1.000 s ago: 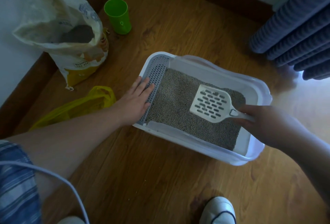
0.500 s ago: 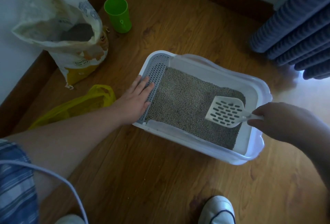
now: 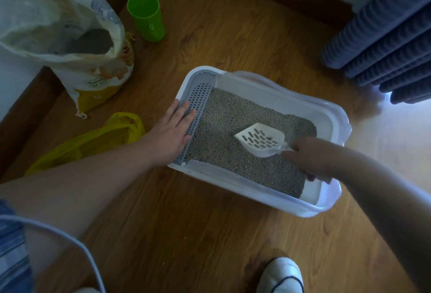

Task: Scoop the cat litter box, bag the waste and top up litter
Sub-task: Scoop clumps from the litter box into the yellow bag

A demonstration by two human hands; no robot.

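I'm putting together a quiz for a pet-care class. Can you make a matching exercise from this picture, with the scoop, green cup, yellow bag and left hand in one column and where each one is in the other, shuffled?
1 scoop
2 green cup
3 yellow bag
4 left hand

a flat on the grey grid of the litter box
b upright on the floor beside the litter sack
c in the right hand, over the litter
d crumpled on the floor, left of the litter box

Pairs: 1-c, 2-b, 3-d, 4-a

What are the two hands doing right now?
Left hand: open, resting flat on the litter box edge.
Right hand: closed round the scoop handle.
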